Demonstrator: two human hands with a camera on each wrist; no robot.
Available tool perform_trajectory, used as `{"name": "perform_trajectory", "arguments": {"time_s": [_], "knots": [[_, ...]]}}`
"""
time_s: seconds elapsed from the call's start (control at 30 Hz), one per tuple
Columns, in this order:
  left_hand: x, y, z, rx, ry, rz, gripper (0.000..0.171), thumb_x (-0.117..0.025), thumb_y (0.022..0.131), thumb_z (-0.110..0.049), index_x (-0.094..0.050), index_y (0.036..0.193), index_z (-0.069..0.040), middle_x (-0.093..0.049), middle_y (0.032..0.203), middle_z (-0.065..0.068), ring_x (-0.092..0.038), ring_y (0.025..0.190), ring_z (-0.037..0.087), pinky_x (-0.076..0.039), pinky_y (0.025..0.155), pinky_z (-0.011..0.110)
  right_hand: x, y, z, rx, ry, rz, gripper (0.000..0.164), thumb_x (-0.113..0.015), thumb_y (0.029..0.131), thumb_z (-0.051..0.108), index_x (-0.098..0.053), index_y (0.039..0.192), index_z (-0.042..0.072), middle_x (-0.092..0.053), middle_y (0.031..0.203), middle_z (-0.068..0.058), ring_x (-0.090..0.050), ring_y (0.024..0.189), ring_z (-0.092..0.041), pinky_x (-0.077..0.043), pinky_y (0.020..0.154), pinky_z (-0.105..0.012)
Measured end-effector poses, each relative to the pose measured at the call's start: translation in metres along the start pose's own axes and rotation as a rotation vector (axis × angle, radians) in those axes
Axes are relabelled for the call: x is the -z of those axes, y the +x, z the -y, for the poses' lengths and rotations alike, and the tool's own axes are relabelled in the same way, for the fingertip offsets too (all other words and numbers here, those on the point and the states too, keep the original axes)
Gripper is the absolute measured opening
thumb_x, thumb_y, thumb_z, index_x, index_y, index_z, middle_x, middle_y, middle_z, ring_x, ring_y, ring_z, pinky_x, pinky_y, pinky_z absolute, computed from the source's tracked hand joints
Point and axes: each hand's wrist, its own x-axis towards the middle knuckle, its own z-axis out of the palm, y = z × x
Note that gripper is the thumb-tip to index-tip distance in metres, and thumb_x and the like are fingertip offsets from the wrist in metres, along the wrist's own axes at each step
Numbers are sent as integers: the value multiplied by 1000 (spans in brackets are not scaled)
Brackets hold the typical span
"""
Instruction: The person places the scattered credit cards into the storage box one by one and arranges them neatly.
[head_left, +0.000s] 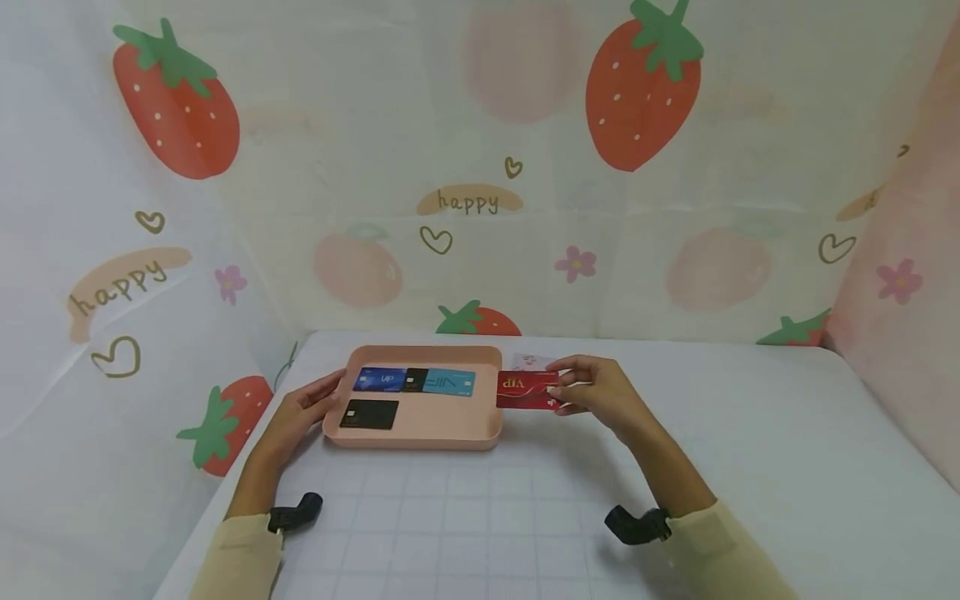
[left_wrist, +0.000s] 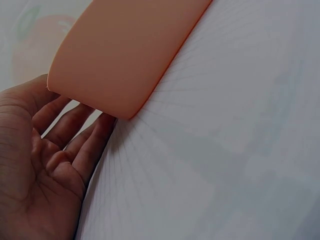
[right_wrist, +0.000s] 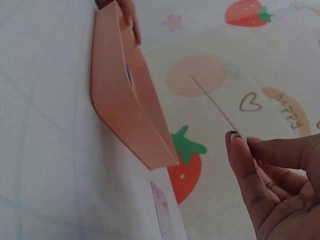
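Note:
My right hand (head_left: 603,392) pinches a red VIP card (head_left: 525,389) by its right end, between thumb and fingers. The card's left edge overlaps the right rim of a peach-coloured tray (head_left: 427,440) in the head view; seen edge-on in the right wrist view, it is a thin line above table level. At the tray's left wall my left hand (head_left: 300,408) rests its extended fingers, their tips partly hidden behind the wall in the left wrist view. Inside the tray lie a dark blue VIP card (head_left: 379,379), a light blue and black card (head_left: 448,382), and a black card (head_left: 369,414).
A pale patterned card (head_left: 531,362) lies on the white table (head_left: 720,433) beyond the red card, right of the tray. Strawberry-print sheeting (head_left: 480,275) hangs behind the table and along both sides. Black wrist mounts (head_left: 637,526) sit on both sleeves.

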Motion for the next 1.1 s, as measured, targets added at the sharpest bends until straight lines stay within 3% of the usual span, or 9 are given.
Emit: {"name": "perform_trajectory", "arguments": {"time_s": [0.37, 0.83, 1.1], "knots": [[-1, -2, 1, 11, -20, -3, 60, -61, 102, -38, -42, 157, -21, -40, 160, 7, -36, 148, 30, -35, 115, 52, -19, 6, 5, -2, 47, 59, 39, -77, 90, 9, -67, 126, 0, -70, 99, -18, -73, 85, -27, -62, 74, -40], [0, 4, -1, 10, -17, 6, 60, -61, 102, -36, -41, 157, -21, -39, 160, 9, -36, 148, 32, -34, 115, 54, -40, 16, 15, -21, 37, 70, 37, -77, 90, 7, -68, 126, 1, -69, 99, -17, -72, 86, -26, -62, 75, -42], [1, 0, 2, -1, -28, 12, 58, -60, 103, -35, -42, 156, -21, -41, 159, 5, -39, 147, 27, -37, 114, 44, -53, 22, 14, -19, 67, 85, 36, -77, 89, 4, -69, 124, -1, -69, 95, -17, -73, 82, -25, -62, 73, -39]]}}
